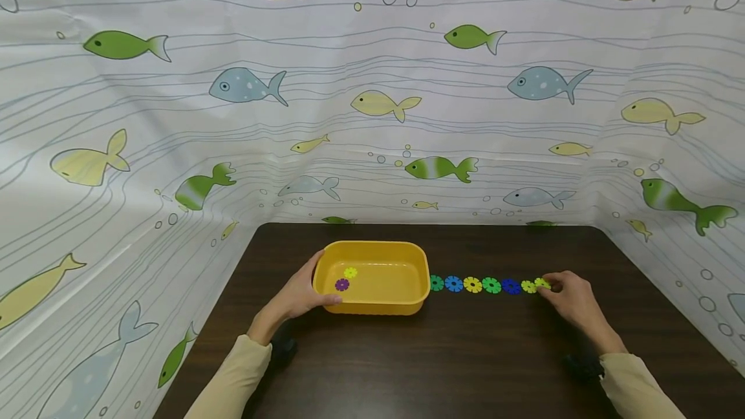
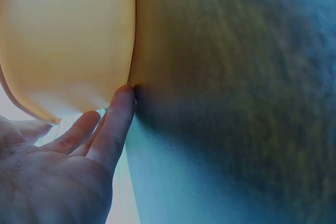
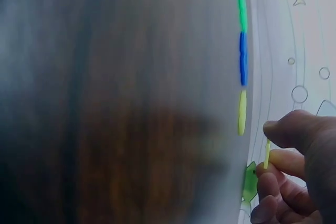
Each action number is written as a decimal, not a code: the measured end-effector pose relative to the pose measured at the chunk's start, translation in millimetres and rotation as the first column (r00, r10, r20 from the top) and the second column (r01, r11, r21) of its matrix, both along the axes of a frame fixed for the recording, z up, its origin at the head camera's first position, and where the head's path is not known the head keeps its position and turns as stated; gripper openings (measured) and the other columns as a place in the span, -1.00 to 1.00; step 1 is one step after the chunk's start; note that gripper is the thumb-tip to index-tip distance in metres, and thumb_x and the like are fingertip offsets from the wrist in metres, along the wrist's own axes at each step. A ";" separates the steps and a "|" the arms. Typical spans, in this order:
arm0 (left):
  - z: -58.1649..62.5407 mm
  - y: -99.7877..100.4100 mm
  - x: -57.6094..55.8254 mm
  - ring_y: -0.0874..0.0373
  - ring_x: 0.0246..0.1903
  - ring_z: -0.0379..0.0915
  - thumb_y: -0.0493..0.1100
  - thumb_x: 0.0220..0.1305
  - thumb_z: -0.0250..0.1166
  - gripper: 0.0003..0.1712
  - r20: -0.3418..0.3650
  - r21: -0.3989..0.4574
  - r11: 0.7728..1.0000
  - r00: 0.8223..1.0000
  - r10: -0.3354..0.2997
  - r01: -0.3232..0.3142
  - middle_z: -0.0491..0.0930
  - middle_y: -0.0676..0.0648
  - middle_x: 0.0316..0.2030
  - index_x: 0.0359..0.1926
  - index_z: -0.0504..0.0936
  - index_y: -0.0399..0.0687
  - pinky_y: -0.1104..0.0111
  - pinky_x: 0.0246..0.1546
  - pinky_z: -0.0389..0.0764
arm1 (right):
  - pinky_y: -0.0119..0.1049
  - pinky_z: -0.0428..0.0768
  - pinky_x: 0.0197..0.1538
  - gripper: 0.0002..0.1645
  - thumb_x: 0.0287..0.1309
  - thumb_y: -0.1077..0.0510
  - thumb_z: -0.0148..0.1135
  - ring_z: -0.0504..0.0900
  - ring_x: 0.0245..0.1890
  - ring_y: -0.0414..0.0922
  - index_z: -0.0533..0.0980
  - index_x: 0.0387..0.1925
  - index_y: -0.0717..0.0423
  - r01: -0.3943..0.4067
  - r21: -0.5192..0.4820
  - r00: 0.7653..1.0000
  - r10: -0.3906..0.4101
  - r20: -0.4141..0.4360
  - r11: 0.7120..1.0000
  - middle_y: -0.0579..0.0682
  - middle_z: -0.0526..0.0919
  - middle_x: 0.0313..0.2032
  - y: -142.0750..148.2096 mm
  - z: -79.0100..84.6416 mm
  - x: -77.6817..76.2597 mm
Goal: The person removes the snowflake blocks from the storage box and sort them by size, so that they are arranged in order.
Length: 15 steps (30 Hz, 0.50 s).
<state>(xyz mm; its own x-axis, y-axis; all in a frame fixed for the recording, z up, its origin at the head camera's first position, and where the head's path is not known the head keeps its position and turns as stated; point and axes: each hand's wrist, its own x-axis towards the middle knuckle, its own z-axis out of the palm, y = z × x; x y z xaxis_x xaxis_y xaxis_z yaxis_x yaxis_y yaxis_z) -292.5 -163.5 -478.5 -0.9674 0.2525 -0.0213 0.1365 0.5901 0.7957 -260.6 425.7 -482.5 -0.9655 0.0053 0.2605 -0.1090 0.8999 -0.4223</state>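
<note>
A yellow plastic basin (image 1: 372,309) stands on the table. My left hand (image 1: 299,290) holds its left side, with the thumb over the front rim; in the left wrist view the fingers (image 2: 118,114) lie against the basin wall (image 2: 68,35). Inside are a purple notched disc (image 1: 342,284) and a yellow one (image 1: 350,273). To the right runs a row of notched discs, among them a blue disc (image 1: 511,286) and a yellow-green disc (image 1: 528,286). My right hand (image 1: 570,296) pinches another yellow-green disc (image 3: 266,155) between thumb and fingers at the row's right end, apart from the table in the right wrist view.
The dark wooden table (image 1: 407,367) meets a white fish-printed sheet (image 1: 372,134) at the back and both sides. A green disc (image 1: 436,283) at the row's left end lies close against the basin. More discs, light blue, yellow and green, continue the row.
</note>
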 end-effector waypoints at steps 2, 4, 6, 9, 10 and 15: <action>-0.3 0.0 0.1 -0.07 0.23 0.58 0.13 0.09 0.69 0.41 0.002 -0.002 1.000 1.000 0.003 -0.003 0.42 -0.27 0.50 0.74 -0.01 -0.08 -0.06 0.43 0.65 | 0.28 0.73 -0.05 -0.58 0.38 0.22 0.39 0.71 -0.07 0.37 0.66 0.07 0.54 -0.006 0.014 1.000 0.005 0.023 1.000 0.52 0.68 -0.01 4.2 0.0 -1.8; -0.8 0.0 0.1 -0.07 0.24 0.58 0.13 0.09 0.68 0.42 0.004 -0.004 1.000 1.000 0.004 -0.004 0.41 -0.27 0.50 0.74 -0.01 -0.08 -0.06 0.44 0.65 | 0.29 0.73 -0.05 -0.58 0.39 0.23 0.38 0.71 -0.06 0.38 0.65 0.07 0.55 -0.012 0.025 0.999 0.011 0.044 1.000 0.52 0.68 -0.01 7.5 -0.2 -3.5; -1.3 -0.1 0.1 -0.06 0.23 0.58 0.14 0.09 0.69 0.42 0.007 -0.006 1.000 1.000 0.004 -0.004 0.41 -0.27 0.50 0.74 -0.02 -0.09 -0.06 0.44 0.65 | 0.29 0.73 -0.04 -0.58 0.39 0.23 0.37 0.70 -0.06 0.39 0.65 0.07 0.56 -0.018 0.036 0.998 0.016 0.063 0.999 0.52 0.68 -0.02 10.1 -0.4 -5.2; -1.7 -0.3 -0.3 -0.04 0.21 0.58 0.15 0.09 0.69 0.42 0.007 -0.006 1.000 1.000 -0.001 0.001 0.42 -0.27 0.49 0.74 -0.01 -0.08 -0.05 0.43 0.66 | 0.28 0.72 -0.05 -0.58 0.39 0.24 0.37 0.70 -0.07 0.38 0.64 0.07 0.57 -0.024 0.045 0.996 0.020 0.092 0.999 0.52 0.68 -0.03 13.2 -0.9 -8.1; -1.7 -0.4 -0.5 -0.04 0.20 0.58 0.15 0.09 0.69 0.42 0.005 -0.005 1.000 1.000 -0.004 0.004 0.42 -0.27 0.49 0.74 -0.01 -0.08 -0.05 0.42 0.66 | 0.28 0.72 -0.05 -0.58 0.39 0.24 0.37 0.70 -0.07 0.38 0.64 0.07 0.57 -0.025 0.045 0.995 0.021 0.100 0.999 0.52 0.68 -0.03 13.8 -1.0 -8.7; -1.7 -1.1 -2.3 -0.04 0.19 0.58 0.15 0.10 0.68 0.42 -0.006 -0.008 1.000 1.000 -0.007 0.007 0.41 -0.27 0.49 0.74 -0.02 -0.09 -0.05 0.41 0.67 | 0.28 0.72 -0.05 -0.56 0.42 0.22 0.37 0.69 -0.04 0.40 0.63 0.10 0.56 -0.028 0.036 0.989 0.022 0.144 0.999 0.54 0.66 0.02 17.1 0.0 -12.3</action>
<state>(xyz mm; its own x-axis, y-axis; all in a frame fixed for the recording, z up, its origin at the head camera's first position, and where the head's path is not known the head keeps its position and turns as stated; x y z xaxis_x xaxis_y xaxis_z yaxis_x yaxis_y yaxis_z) -294.7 -164.6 -480.2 -0.9656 0.2596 -0.0171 0.1460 0.5951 0.7903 -272.8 442.8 -482.5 -0.9925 -0.0268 0.1191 -0.0727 0.9134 -0.4006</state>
